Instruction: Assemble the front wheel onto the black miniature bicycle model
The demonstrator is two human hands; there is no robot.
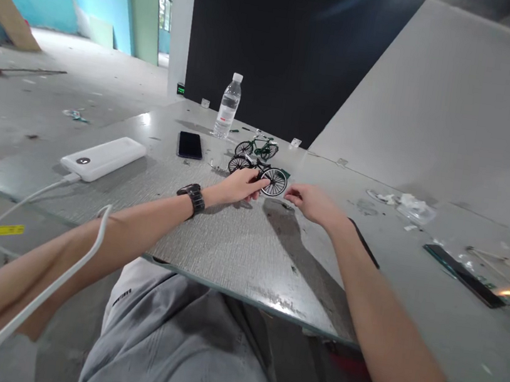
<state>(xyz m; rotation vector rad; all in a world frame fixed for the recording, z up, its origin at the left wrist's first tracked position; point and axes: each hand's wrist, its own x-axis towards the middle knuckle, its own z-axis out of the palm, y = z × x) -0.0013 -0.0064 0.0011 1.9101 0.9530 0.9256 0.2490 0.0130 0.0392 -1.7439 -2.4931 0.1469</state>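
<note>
A small model bicycle with black wheels point(274, 182) stands on the grey table, held by my left hand point(247, 185), whose fingers are closed on it near the wheel with the pale rim. My right hand point(305, 199) is just right of that wheel, apart from it, with its fingertips pinched together low over the table; what they hold, if anything, is too small to make out. Behind the held bicycle stands a second, green model bicycle point(260, 147). A small dark part point(287, 207) lies on the table below my right fingertips.
A water bottle point(227, 108), a dark phone point(190, 145) and a white power bank point(104, 158) with a cable are at the left. Plastic bags point(416, 208) and a long dark strip point(464, 275) lie at the right. The table's front edge point(249, 298) is near my lap.
</note>
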